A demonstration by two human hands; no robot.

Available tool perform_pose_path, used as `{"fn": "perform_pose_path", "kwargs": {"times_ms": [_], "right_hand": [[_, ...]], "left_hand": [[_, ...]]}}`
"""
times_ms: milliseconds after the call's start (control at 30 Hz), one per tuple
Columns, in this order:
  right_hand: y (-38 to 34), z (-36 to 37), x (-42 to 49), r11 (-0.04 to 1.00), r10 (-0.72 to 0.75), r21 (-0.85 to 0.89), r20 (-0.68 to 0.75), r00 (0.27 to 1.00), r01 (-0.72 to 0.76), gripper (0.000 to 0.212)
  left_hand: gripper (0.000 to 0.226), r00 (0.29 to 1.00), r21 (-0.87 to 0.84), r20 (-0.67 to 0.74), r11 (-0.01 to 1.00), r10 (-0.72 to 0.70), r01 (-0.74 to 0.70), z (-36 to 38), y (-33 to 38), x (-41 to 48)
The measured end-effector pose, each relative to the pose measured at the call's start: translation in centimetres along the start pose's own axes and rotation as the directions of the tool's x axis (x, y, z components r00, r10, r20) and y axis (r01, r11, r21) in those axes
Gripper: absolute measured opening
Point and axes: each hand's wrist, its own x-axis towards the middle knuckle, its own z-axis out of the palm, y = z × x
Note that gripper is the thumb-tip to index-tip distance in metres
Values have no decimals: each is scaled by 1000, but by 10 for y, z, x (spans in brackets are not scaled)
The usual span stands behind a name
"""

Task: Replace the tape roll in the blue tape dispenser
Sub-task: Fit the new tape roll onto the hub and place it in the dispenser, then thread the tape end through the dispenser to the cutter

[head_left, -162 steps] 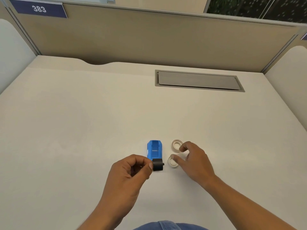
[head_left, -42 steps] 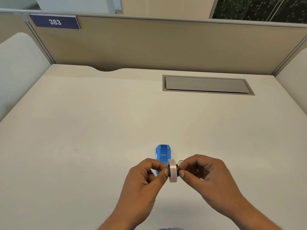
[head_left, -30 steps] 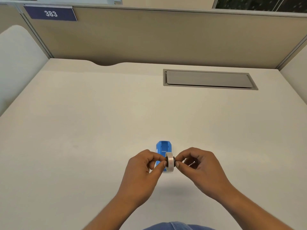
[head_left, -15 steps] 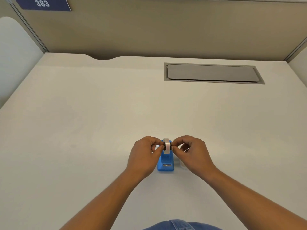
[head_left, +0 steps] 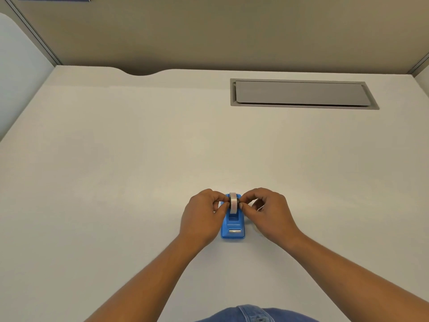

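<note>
Pale desk (head_left: 116,182), both hands' fingers pinching tape roll (head_left: 233,203), seemingly over blue dispenser (head_left: 233,228)

arms: bare, no sleeves | left hand (head_left: 201,217), right hand (head_left: 270,214): bare | legwear: blue denim (head_left: 253,314)

Glossy blue plastic dispenser (head_left: 232,225), perhaps a metal cutter (head_left: 234,231); matt smooth desk (head_left: 116,182); translucent tape roll (head_left: 233,203)

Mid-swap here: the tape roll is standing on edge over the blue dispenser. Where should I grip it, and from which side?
Pinch the tape roll at its hub, one hand on each flat face, coming in from left and right as the left hand and right hand do. It stands on edge in line with the blue tape dispenser, so only the faces are free; the rim must probably drop between the walls.
</note>
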Motion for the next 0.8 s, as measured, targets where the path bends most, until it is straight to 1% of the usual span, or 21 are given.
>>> {"fn": "perform_pose_path", "kwargs": {"times_ms": [300,467,533,567,667,700,800], "right_hand": [[3,2,2,998,-15,-53,-15,1000,14,23],[4,3,1,996,-2,-91,-15,1000,0,21],[4,4,0,995,2,-99,-12,1000,-3,21],[4,4,-1,995,3,-101,-10,1000,-4,21],[2,0,-3,993,-2,-122,-2,1000,1,24],[1,-2,-4,991,-11,-132,3,1000,11,26],[-4,-8,-9,972,-64,-222,57,996,75,36]], "left_hand": [[7,999,14,-50,1000,-8,9,1,1,0],[15,998,-33,-56,999,-9,8,0,-4,-4],[27,999,-94,-28,995,19,-22,-3,-10,-9],[38,999,-117,3,992,43,-42,-5,-13,-11],[82,983,-94,141,990,115,-103,-10,-23,-20],[93,977,-82,171,990,127,-114,-11,-26,-23],[109,968,-56,214,991,134,-125,-9,-31,-29]]}}
